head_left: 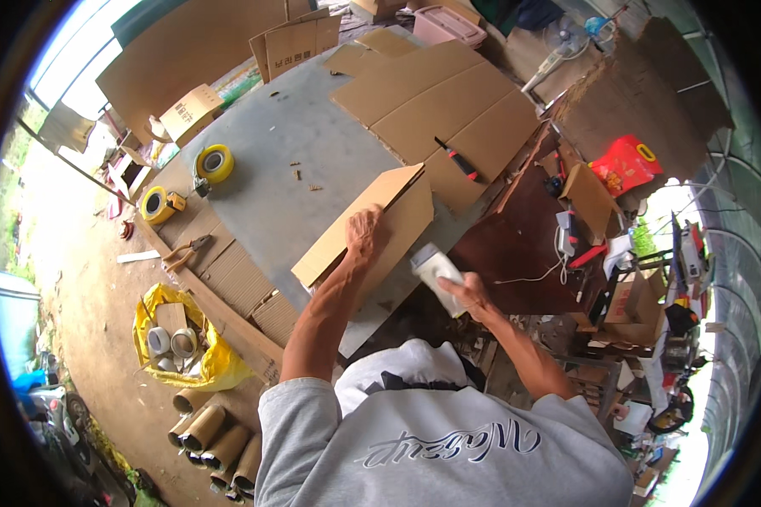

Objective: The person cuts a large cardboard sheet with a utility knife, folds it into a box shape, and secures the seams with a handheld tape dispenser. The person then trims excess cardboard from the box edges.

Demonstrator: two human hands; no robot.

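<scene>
A long, narrow cardboard box (pixel 404 221) lies at a slant near the front edge of the grey tabletop (pixel 254 160). On its upper side, by the seam between the flaps, rests my left hand (pixel 364 232) with fingers curled against the cardboard. My right hand (pixel 469 296) is closed round the lower end of a flat, whitish packet (pixel 435 272). That packet is held in the air just right of the box, apart from it; what is inside it I cannot make out.
Flattened cardboard (pixel 448 101) covers the table's far right, with a red-and-black screwdriver (pixel 457 160) on it. At left are yellow tape rolls (pixel 215 164) and pliers (pixel 186 252). A yellow bag (pixel 220 363) and several cardboard tubes (pixel 203 428) stand on the floor.
</scene>
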